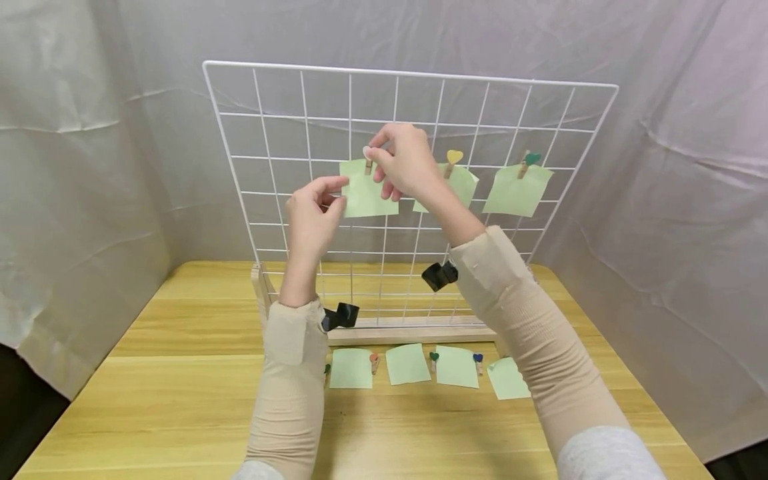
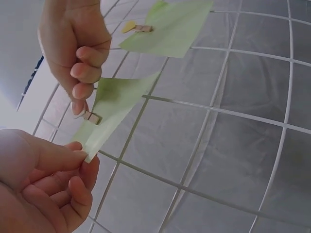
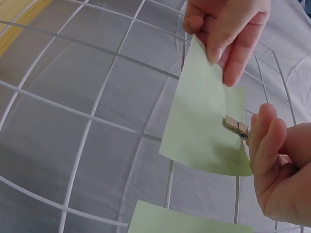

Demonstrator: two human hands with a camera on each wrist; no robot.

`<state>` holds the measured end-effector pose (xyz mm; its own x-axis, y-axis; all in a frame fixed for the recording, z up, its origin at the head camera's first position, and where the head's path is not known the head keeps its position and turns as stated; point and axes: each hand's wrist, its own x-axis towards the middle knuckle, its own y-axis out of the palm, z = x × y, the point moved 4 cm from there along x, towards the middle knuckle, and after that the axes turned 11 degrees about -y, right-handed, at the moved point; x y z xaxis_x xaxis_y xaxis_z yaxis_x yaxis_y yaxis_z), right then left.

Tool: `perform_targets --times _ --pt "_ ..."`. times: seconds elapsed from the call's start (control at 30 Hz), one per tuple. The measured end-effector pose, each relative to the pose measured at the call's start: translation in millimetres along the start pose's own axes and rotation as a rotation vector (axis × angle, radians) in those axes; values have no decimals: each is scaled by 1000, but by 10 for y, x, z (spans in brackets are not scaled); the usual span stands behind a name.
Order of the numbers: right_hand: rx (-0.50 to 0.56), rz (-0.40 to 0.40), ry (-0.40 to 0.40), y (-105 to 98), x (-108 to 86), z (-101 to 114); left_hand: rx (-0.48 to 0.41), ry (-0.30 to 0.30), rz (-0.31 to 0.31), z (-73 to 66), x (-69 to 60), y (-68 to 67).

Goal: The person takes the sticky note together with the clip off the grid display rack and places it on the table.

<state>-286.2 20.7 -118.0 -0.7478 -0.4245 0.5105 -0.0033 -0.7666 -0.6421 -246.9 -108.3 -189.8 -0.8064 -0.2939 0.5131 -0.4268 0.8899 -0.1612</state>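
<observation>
A pale green paper note lies against the white wire grid. At its left edge, my left hand pinches the paper between thumb and fingers, as the left wrist view shows. My right hand pinches a small wooden clothespin with a white heart at the note's top edge. The clothespin's jaws are over the paper; whether they also grip a wire is hidden. To the right hang two more green notes, one under a yellow-heart clothespin, the other under a green-heart clothespin.
The grid stands in a wooden base on a wood-grain table. In front of it lie several green notes in a row, with heart clothespins between them. Grey cloth surrounds the table's back and sides.
</observation>
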Motion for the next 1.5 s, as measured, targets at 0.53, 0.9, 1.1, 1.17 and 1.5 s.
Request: perform_targets --times 0.53,0.9,1.1,1.17,1.5 --pt "-53 -33 -119 -8 -6 116 0 30 -65 -42 -9 -45" --pt "-72 -112 -211 -93 -79 212 -99 7 -18 -10 -51 -81" --pt "-31 -157 -228 -110 -120 184 -88 -23 -21 25 -103 -121" --pt "-23 -163 -234 -110 -144 168 -88 -29 -20 34 -127 -136" --pt "43 -225 -243 -76 -289 52 -92 -34 -24 106 -247 -244"
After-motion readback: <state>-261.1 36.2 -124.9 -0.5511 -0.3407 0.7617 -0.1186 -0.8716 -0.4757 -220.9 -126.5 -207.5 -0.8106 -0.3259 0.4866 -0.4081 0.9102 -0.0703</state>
